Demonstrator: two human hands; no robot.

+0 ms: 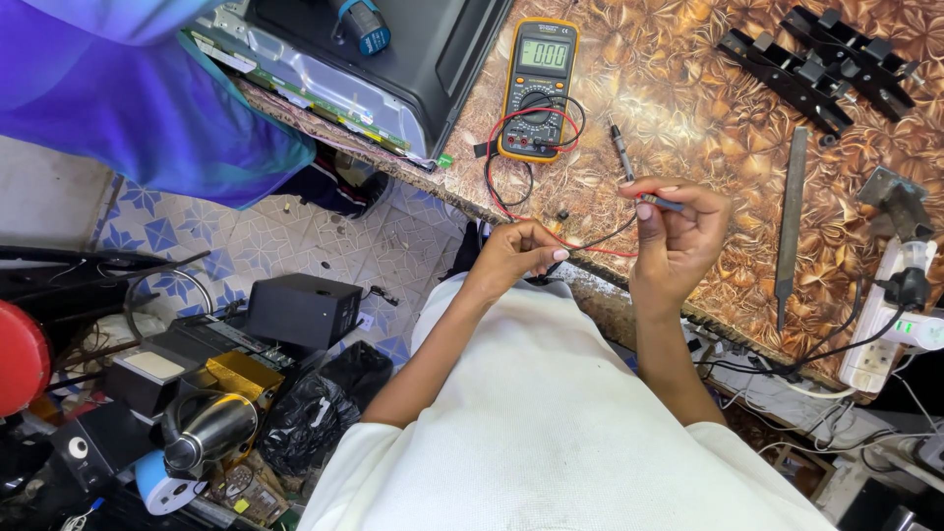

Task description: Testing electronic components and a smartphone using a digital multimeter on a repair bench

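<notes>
A yellow multimeter (538, 88) lies on the patterned brown table (688, 88) with red and black leads (506, 182) coiled beside it. My right hand (674, 236) pinches a small blue-tipped part near the table's front edge, just below a black probe (621, 150) lying on the table. My left hand (521, 253) pinches the thin red and black wires that run across to my right hand. Both hands hover over the table's edge, above my white shirt.
A metal file (790, 221) and black plastic brackets (816, 64) lie at the right. A white power strip (880, 324) with plugs sits at the far right edge. A dark appliance (393, 49) rests at the top. A person in blue (138, 98) stands left. Clutter covers the floor.
</notes>
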